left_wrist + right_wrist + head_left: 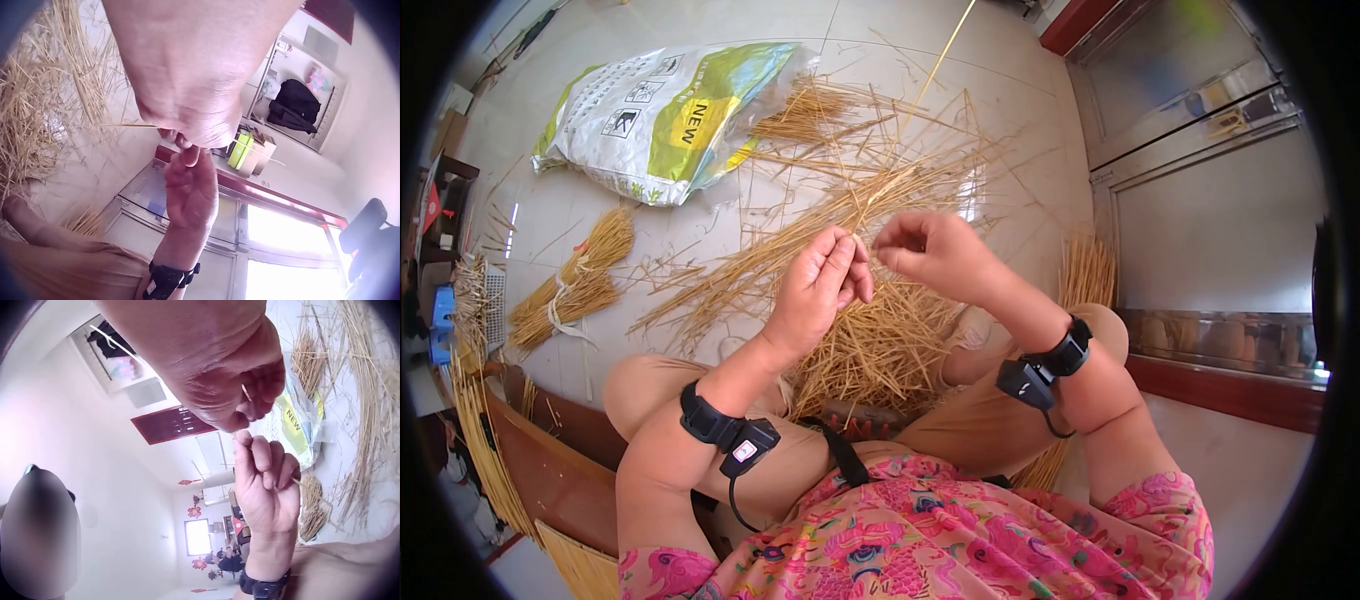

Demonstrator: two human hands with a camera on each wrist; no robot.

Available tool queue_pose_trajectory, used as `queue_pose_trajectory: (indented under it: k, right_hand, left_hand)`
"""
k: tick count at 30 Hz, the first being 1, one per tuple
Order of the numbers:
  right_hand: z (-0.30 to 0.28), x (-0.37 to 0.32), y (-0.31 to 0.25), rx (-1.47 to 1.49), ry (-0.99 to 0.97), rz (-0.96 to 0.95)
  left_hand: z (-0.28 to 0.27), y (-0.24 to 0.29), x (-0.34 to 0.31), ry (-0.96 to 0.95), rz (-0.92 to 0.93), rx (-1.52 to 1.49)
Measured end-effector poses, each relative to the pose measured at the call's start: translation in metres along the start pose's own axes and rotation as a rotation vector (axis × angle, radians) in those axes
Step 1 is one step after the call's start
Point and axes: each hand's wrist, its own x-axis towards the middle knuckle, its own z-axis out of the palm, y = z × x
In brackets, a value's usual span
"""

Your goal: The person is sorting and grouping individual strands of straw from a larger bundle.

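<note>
Thin golden straw stalk [128,126] is pinched in left hand [815,290], frame centre; right hand [940,256] is curled, grip can't be told. White-tied straw bundle [603,240] is done, left; loose straw heap [875,345] is left untied.

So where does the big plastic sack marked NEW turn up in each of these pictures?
Head: the sack lies at upper left.
Left wrist: not in it, as far as I can see.
Right wrist: the sack is right of centre, partly hidden.
Shared landmark: loose straw on the floor, mid-picture in the head view, left in left wrist, right in right wrist.
</note>
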Motion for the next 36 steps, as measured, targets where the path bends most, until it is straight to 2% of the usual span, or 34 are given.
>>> queue_pose_trajectory:
  k: [3,5,12,15,18,21,24,27,28,31,32,35,36]
  right_hand:
    - [0.002,0.001,-0.015,0.326,0.071,-0.018]
    - [0.004,0.001,-0.014,0.344,0.086,-0.018]
    - [0.010,-0.001,-0.009,0.384,0.097,-0.048]
    - [0.013,0.000,-0.004,0.515,0.091,-0.032]
    - [0.015,0.000,-0.002,0.642,0.074,0.087]
    - [0.016,0.000,0.004,0.634,0.044,0.215]
    - [0.017,0.002,0.016,0.244,0.061,0.234]
    - [0.006,-0.004,0.001,-0.755,-0.247,0.087]
    - [0.004,-0.004,-0.015,-0.859,-0.440,0.271]
    - [-0.002,-0.004,-0.004,-0.696,-0.363,0.184]
    - [-0.003,-0.001,-0.002,-0.624,-0.240,0.093]
    - [-0.003,0.004,-0.004,0.098,-0.031,0.043]
    - [-0.003,0.003,-0.016,0.259,-0.025,0.061]
  left_hand:
    - [0.002,0.000,-0.001,-0.049,-0.014,-0.003]
    - [0.000,0.000,-0.002,-0.118,-0.053,0.006]
    - [0.001,-0.005,-0.003,-0.151,-0.057,0.016]
    - [0.002,-0.006,-0.003,-0.158,-0.049,0.029]
    - [0.002,-0.005,-0.003,-0.169,-0.046,0.038]
    - [0.002,-0.003,-0.003,-0.179,-0.014,0.044]
    - [0.003,0.000,-0.002,-0.160,0.041,0.036]
    - [-0.001,0.006,-0.001,-0.151,0.028,-0.003]
    - [-0.001,0.007,-0.001,-0.139,0.024,-0.004]
    - [-0.001,0.007,-0.003,-0.124,-0.010,-0.012]
    - [-0.001,0.007,-0.003,-0.120,-0.022,-0.015]
    - [0.001,0.008,-0.004,-0.139,-0.037,-0.016]
    - [0.001,0.006,-0.004,-0.136,-0.048,-0.017]
